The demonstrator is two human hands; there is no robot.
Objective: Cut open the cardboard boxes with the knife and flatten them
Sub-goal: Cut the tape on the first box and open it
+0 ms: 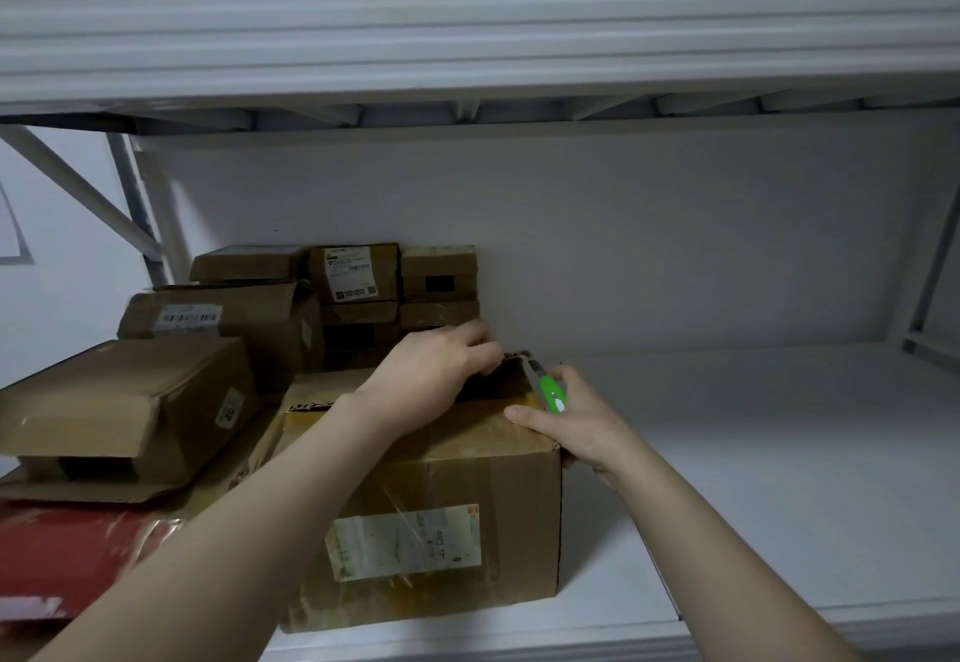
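Note:
A brown cardboard box with a worn label on its front stands on the white shelf near the front edge. My left hand lies across its top, fingers curled over the far top edge of the box. My right hand grips a green utility knife at the box's far right corner. The blade points at that corner, close to my left fingertips. The top face under my left hand is hidden.
Several other cardboard boxes are stacked to the left and behind, up to the back wall. A red flat package lies at the lower left. The white shelf board stretches to the right. An upper shelf beam hangs overhead.

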